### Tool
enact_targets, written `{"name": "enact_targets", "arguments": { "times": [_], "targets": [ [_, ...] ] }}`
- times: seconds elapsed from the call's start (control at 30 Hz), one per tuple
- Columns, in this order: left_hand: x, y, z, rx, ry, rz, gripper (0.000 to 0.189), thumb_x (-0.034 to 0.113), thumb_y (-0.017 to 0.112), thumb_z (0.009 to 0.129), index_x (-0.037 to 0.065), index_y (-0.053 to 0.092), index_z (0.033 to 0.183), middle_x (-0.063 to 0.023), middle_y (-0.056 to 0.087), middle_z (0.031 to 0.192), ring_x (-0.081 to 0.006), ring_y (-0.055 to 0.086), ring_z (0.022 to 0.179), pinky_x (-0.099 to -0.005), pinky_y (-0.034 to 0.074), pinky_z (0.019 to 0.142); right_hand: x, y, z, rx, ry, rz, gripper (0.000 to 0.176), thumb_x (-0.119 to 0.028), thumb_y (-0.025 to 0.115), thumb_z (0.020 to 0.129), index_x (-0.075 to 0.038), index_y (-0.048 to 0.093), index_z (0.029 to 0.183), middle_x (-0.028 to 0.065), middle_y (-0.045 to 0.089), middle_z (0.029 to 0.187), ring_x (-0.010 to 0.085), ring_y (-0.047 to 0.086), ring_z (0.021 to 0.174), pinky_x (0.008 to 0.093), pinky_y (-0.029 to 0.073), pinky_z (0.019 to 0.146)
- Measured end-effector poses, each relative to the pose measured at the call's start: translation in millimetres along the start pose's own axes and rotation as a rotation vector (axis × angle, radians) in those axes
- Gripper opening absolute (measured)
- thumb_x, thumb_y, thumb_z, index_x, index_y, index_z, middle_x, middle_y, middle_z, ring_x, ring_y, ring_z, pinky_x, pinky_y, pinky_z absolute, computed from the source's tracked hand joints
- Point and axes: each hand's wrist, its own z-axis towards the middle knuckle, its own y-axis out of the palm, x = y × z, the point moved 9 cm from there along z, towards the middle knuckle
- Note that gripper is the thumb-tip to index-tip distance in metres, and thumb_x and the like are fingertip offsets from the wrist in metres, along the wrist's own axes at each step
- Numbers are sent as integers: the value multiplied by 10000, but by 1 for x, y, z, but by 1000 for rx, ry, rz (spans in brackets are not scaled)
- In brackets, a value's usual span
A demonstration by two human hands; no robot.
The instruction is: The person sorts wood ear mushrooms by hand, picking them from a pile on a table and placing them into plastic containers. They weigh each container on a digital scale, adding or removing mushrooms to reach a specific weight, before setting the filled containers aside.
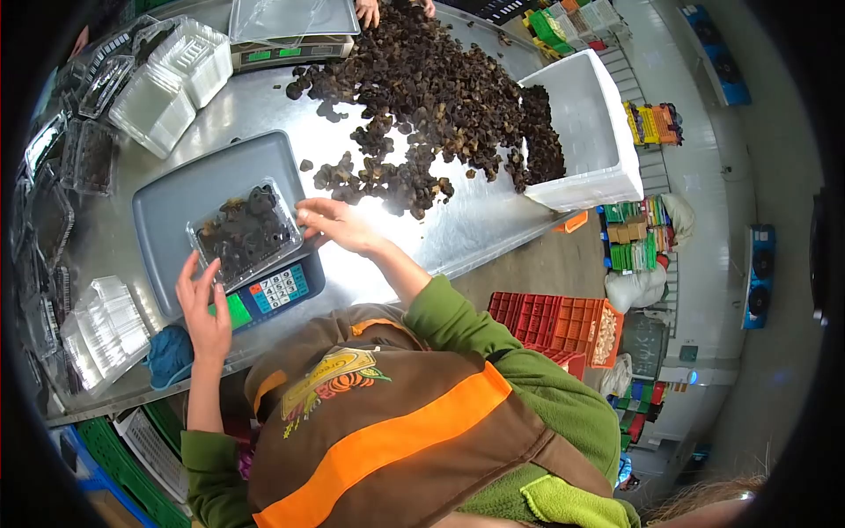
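Note:
A clear plastic punnet [246, 231] filled with dark brown, mushroom-like pieces is at the grey pan [163, 207] of a digital scale. My left hand [208, 312] has its fingers and thumb on the punnet's near left corner. Across from it, my right hand [339, 224] pinches the right edge between thumb and fingers. Whether the punnet rests fully on the pan cannot be made out. Below it show the scale's keypad [280, 289] and a lit green display [236, 310]. A large heap of the dark mushrooms [431, 97] spreads over the metal table [352, 286].
A white foam box [585, 132] lies at the heap's right side. Stacked clear punnets [172, 84] and lids [88, 158] line the left, with another stack [104, 334] nearer me. A blue cloth item [169, 356] sits by the table edge. Another person's hand [368, 12] is beside a second scale [292, 35].

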Motion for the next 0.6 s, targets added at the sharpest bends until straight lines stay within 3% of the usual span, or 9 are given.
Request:
{"name": "enact_targets", "arguments": {
  "times": [0.1,0.17,0.2,0.27,0.33,0.37,0.43,0.53,0.6],
  "targets": [
    [1,3,-12,92,40,24,328,19,563,868,9,578,1196,-141,461,1304,-225,519,1032,-330,421,912,5,16,3,-132,-25,-93,439,-236,630,912,33,515,1239,93,621,965,159,634,823,271,544,640],
    [-26,0,-19,185,-291,-224,401,11,593,846,13,524,1240,-139,497,1212,-211,529,923,-321,452,827,5,17,2,-140,12,-32,410,-165,627,899,39,511,1234,85,618,948,162,644,787,270,551,633],
    [-35,1,-20,179,-303,-148,415,24,619,831,7,506,1230,-123,532,1080,-197,527,870,-325,460,776,2,19,2,-186,-19,-33,386,-108,618,881,40,516,1223,77,616,928,164,648,764,275,560,637],
    [-47,1,-18,147,-368,-159,312,48,652,806,2,548,1096,-104,560,952,-212,527,865,-333,456,773,4,19,-1,-170,9,-65,384,-66,632,852,51,515,1198,81,614,907,170,653,757,290,571,647],
    [-51,3,-11,63,-275,34,224,124,666,791,0,594,964,-141,574,989,-312,540,911,-404,449,825,3,26,-4,-191,84,-67,344,-86,645,868,51,500,1148,105,622,890,191,673,790,292,577,656],
    [-59,8,-8,-30,-334,49,205,186,648,803,-1,625,883,-143,595,973,-311,536,931,-399,443,848,2,27,-5,-157,111,-103,320,-77,643,872,41,494,1129,118,630,885,204,680,816,293,579,655],
    [-73,16,-1,-182,-385,-39,232,226,628,811,-4,631,835,-149,633,890,-299,574,879,-386,461,806,14,29,3,-130,114,-36,233,-39,633,862,11,472,1023,132,641,881,222,687,821,303,582,643],
    [-95,29,-3,-166,-476,-305,188,174,607,847,-2,590,784,-33,567,641,-129,530,606,-290,421,574,30,32,12,-94,86,21,199,-15,621,849,-27,448,946,124,643,844,228,690,784,306,575,637],
    [-102,31,-1,-78,-620,-673,163,167,554,895,14,564,839,-76,611,720,-169,601,660,-303,492,619,13,40,17,-71,86,38,204,-32,623,856,-30,453,969,126,640,877,225,682,816,314,568,673]
  ]
}}
